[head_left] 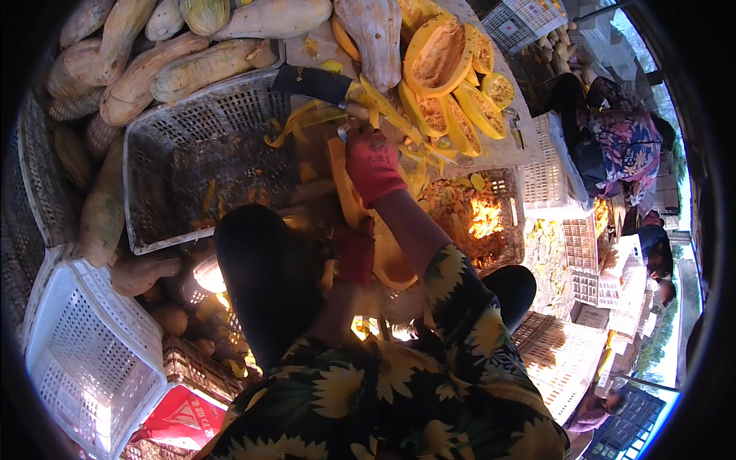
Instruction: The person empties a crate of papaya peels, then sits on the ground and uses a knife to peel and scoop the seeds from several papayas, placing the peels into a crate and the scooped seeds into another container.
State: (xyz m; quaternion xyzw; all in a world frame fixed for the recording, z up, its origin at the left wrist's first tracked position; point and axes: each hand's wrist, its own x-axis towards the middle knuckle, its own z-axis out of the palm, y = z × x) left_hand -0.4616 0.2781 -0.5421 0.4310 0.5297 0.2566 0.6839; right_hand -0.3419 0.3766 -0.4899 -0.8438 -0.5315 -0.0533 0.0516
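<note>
My right hand, in a red glove, is closed over the far end of a long peeled squash piece; a bit of shiny metal shows at its fingers, the tool mostly hidden. Nearer my body, my left hand, also red-gloved and in shadow, grips the piece's near end. A hollowed squash half lies beneath my right forearm. Beyond my hands a cleaver with a wooden handle rests among yellow peel strips. Cut squash halves with seedy pulp stand beside a whole squash on the board.
A dark plastic crate with scraps is at left, whole squashes behind it. A crate of pulp sits right of my arm. A white crate is at lower left. Other people, one in a floral top, are at far right.
</note>
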